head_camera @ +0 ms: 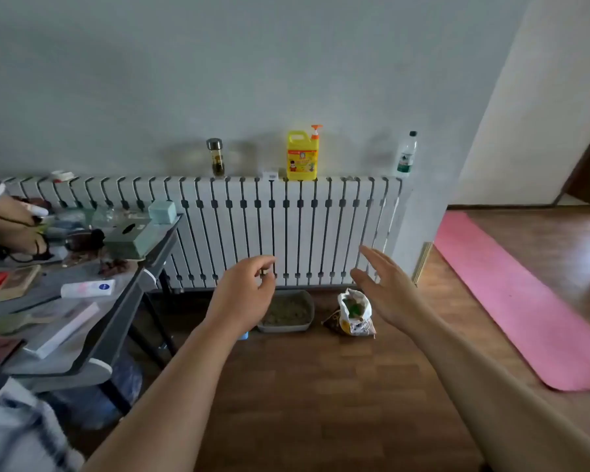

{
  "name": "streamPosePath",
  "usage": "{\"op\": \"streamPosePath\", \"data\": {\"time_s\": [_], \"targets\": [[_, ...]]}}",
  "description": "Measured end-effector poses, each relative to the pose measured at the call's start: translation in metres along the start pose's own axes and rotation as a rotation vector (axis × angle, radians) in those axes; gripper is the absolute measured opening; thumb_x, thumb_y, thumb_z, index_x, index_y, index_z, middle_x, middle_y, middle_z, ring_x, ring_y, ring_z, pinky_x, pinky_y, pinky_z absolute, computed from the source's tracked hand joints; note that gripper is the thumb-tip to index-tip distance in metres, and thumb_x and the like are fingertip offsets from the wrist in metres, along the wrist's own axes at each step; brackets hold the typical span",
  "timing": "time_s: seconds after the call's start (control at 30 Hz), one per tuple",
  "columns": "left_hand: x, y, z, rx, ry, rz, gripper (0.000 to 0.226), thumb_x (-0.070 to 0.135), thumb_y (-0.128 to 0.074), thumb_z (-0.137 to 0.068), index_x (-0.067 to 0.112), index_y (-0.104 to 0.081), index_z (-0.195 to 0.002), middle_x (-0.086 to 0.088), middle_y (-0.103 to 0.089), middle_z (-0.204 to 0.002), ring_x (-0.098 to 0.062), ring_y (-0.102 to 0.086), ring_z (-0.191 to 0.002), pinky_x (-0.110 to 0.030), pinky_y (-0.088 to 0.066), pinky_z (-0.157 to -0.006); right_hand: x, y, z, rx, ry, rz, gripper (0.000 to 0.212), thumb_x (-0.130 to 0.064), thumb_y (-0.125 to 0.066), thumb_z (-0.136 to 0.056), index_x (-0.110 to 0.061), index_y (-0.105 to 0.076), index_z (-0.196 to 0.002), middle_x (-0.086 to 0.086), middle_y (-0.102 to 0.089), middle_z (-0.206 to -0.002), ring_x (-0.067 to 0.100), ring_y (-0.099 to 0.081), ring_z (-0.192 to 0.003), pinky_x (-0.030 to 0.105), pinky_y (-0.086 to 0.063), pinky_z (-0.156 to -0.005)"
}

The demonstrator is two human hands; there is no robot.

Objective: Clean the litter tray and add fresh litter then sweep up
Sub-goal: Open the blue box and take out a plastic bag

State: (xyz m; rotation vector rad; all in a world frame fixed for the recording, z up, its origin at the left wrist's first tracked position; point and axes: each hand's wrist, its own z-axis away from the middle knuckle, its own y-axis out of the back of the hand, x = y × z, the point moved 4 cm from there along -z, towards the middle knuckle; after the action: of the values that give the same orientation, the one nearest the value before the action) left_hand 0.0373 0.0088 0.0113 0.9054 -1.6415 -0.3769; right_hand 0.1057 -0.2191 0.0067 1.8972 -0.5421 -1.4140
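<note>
I judge nothing started: the litter tray (283, 328) sits full on the floor (321, 386), litter bag (355, 316) just beside. My hands hold nothing: left hand (242, 294) loosely curled, right hand (387, 291) spread.

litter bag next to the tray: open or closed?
Open. The litter bag stands upright on the floor, its top spread wide, with something green visible inside.

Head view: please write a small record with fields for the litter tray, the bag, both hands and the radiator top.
litter tray: grey, on floor below radiator, holds litter
bag: open, right of tray, apart
left hand: loosely curled, empty
right hand: fingers straight, empty
radiator top: glass jar, yellow pump bottle, clear bottle
</note>
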Motion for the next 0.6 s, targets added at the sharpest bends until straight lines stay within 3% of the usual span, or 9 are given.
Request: {"op": "streamPosePath", "data": {"time_s": [0.2,0.5,0.6], "targets": [[-0.03,-0.03,-0.028,-0.009,0.087,-0.041,0.038,0.023,-0.052,-0.098,0.023,-0.053,-0.136,0.005,-0.057,-0.134,-0.008,-0.053,-0.12,-0.022,-0.045,-0.092,0.025,-0.021,-0.046,-0.065,-0.023,0.011,0.058,-0.044,-0.043,-0.099,-0.027,-0.025,-0.152,-0.008,-0.024,-0.157,0.014,-0.019,-0.145,0.035,-0.017,-0.116],[-0.054,-0.084,-0.115,-0.006,0.222,-0.032,0.037,0.024,-0.052,-0.098,0.023,-0.055,-0.134,0.001,-0.057,-0.134,-0.014,-0.053,-0.12,-0.034,-0.05,-0.096,0.085,-0.046,-0.155,-0.173,-0.083,0.002,0.059,-0.049,-0.046,-0.096,-0.033,-0.028,-0.15,-0.008,-0.028,-0.156,0.015,-0.029,-0.142,0.042,-0.027,-0.116],[-0.063,-0.105,-0.145,0.014,0.274,-0.032,0.037,0.023,-0.051,-0.098,0.022,-0.054,-0.135,0.0,-0.057,-0.133,-0.014,-0.054,-0.118,-0.03,-0.05,-0.093,0.102,-0.053,-0.195,-0.229,-0.082,-0.038,0.059,-0.045,-0.048,-0.096,-0.029,-0.03,-0.15,-0.006,-0.031,-0.155,0.016,-0.035,-0.139,0.042,-0.03,-0.115]]}}
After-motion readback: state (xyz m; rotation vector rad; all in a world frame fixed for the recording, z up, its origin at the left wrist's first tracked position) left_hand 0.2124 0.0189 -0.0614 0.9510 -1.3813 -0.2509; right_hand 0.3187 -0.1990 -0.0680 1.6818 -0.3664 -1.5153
